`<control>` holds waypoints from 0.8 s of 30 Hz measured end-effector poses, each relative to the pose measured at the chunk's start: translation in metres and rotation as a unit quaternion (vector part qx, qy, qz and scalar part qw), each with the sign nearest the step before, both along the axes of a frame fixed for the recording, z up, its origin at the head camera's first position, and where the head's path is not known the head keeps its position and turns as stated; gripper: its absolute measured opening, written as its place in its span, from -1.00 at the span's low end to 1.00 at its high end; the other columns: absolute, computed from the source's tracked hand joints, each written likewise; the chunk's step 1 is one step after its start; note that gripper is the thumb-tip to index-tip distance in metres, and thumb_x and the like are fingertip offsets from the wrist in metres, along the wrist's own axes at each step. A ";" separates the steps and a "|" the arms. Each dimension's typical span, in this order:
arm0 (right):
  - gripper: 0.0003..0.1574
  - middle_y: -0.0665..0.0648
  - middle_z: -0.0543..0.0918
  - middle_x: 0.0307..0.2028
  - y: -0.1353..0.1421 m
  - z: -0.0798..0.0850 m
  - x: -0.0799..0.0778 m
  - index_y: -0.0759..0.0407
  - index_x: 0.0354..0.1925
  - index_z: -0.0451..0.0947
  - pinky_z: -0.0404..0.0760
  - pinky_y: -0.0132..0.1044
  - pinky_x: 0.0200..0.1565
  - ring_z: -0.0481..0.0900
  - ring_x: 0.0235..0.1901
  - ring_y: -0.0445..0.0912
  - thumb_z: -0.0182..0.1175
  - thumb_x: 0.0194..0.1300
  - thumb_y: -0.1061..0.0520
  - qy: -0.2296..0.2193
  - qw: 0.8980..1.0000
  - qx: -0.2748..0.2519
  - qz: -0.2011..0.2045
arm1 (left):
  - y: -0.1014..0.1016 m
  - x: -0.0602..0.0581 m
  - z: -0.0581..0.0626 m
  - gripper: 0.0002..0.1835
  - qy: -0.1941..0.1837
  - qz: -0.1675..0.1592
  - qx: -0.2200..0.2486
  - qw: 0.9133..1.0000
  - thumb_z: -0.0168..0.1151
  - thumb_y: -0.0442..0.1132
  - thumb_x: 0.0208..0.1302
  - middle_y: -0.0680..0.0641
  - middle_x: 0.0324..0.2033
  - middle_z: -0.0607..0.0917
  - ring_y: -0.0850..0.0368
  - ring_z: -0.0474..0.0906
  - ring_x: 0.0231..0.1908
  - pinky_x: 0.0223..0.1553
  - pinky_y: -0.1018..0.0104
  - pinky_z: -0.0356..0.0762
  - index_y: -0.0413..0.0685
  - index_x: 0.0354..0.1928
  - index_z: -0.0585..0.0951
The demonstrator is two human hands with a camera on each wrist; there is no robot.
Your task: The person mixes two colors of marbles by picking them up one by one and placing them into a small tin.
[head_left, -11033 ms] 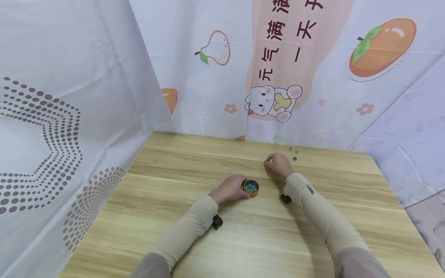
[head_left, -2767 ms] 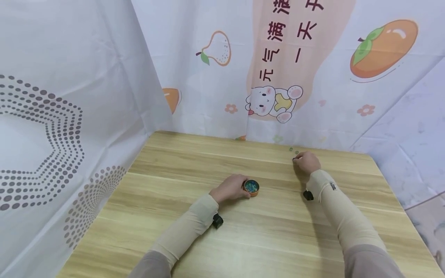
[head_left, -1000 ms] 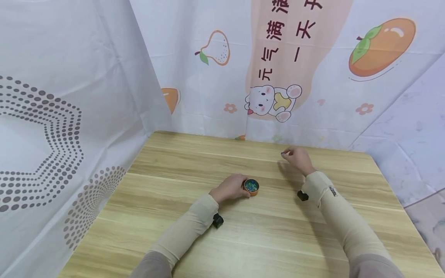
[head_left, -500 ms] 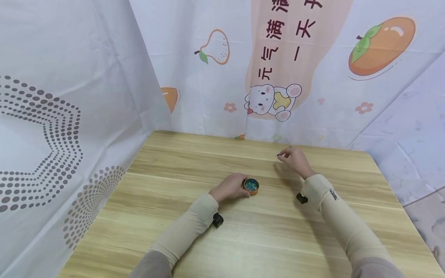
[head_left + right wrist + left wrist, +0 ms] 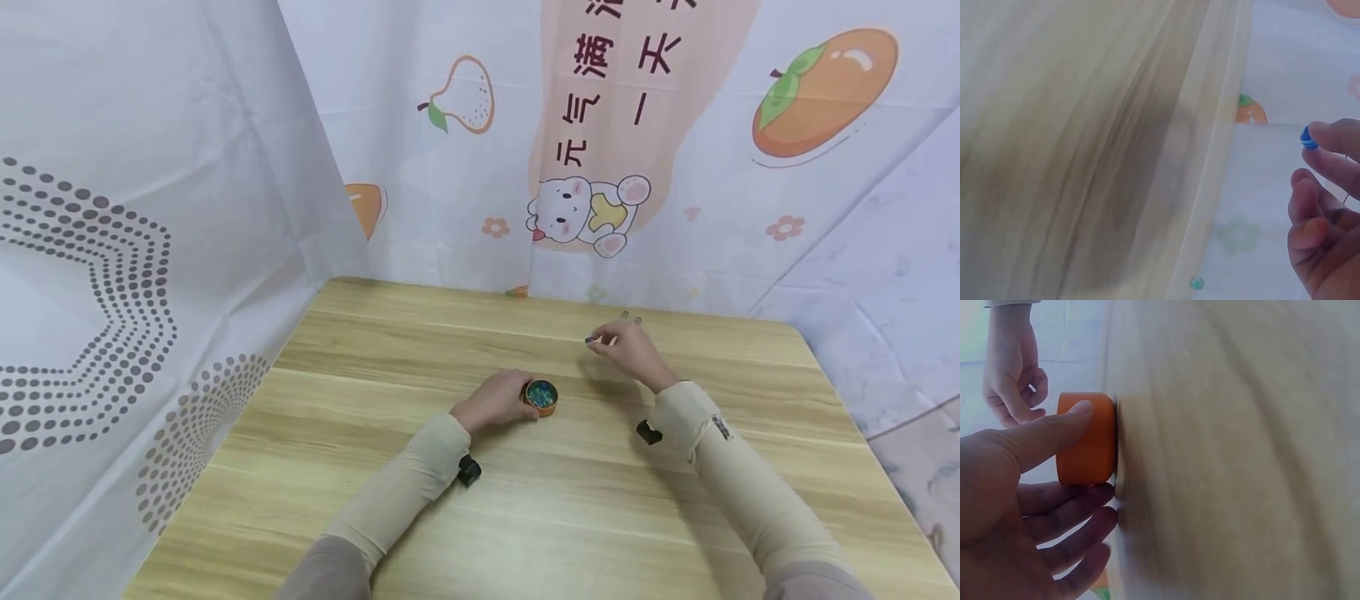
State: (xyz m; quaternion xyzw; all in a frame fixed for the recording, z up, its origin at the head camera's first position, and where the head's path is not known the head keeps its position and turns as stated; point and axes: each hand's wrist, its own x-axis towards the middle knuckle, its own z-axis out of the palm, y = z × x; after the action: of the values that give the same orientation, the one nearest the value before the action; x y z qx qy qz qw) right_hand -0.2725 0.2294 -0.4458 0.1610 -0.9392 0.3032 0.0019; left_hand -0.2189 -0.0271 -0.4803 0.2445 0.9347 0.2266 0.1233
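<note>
Currently the left hand (image 5: 495, 402) rests on the wooden table (image 5: 525, 500), thumb and curled fingers (image 5: 1072, 515) closed round the side of a small orange tin (image 5: 542, 397) holding blue-green beads. Right hand (image 5: 628, 350) is raised off the table, beyond and to the right of the tin, well apart from it; its fingertips (image 5: 1329, 134) pinch one blue bead (image 5: 1307, 139). Two greenish beads (image 5: 630, 316) lie on the table just behind that pinch, near the printed curtain (image 5: 600, 167).
</note>
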 end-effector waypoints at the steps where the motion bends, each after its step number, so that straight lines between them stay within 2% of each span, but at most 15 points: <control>1: -0.72 0.19 0.64 -0.35 -0.002 0.000 0.001 0.26 -0.17 0.69 0.45 -0.28 -0.37 0.49 -0.38 -0.03 0.24 0.32 0.07 -0.001 1.000 0.001 0.004 | 0.000 0.000 0.000 -0.39 0.003 0.000 -0.001 1.000 0.46 0.00 0.10 -0.04 0.01 0.68 0.08 0.58 0.01 0.10 0.23 0.50 -0.10 0.16 0.55; 9: -0.78 0.14 0.64 -0.40 -0.014 -0.003 0.012 0.22 -0.21 0.71 0.46 -0.29 -0.36 0.48 -0.42 -0.09 0.26 0.31 0.09 -0.014 0.999 0.001 0.028 | 0.002 0.000 0.001 -0.35 0.008 0.004 -0.005 1.000 0.46 0.02 0.09 -0.06 0.04 0.67 0.05 0.57 0.05 0.14 0.17 0.46 -0.12 0.19 0.54; 18: -0.81 0.10 0.64 -0.43 -0.022 -0.009 0.023 0.17 -0.23 0.72 0.47 -0.30 -0.37 0.49 -0.44 -0.13 0.28 0.28 0.09 -0.015 0.999 -0.006 0.046 | 0.003 -0.001 -0.001 -0.26 0.001 0.007 -0.010 1.000 0.45 0.01 0.11 -0.11 0.14 0.61 0.01 0.52 0.15 0.22 0.17 0.43 -0.16 0.28 0.45; 24: -0.84 0.09 0.66 -0.42 -0.029 -0.012 0.029 0.17 -0.24 0.71 0.47 -0.32 -0.36 0.50 -0.43 -0.15 0.30 0.26 0.11 -0.007 0.998 -0.006 0.058 | 0.004 -0.001 -0.001 -0.26 0.002 0.007 -0.005 1.000 0.46 0.01 0.10 -0.11 0.12 0.61 0.01 0.53 0.12 0.20 0.17 0.45 -0.17 0.28 0.45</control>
State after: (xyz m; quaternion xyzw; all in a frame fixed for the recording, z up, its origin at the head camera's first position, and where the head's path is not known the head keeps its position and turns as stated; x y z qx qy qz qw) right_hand -0.2435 0.2006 -0.4577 0.2135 -0.9265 0.3093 -0.0217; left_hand -0.2196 -0.0231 -0.4809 0.2383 0.9378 0.2218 0.1209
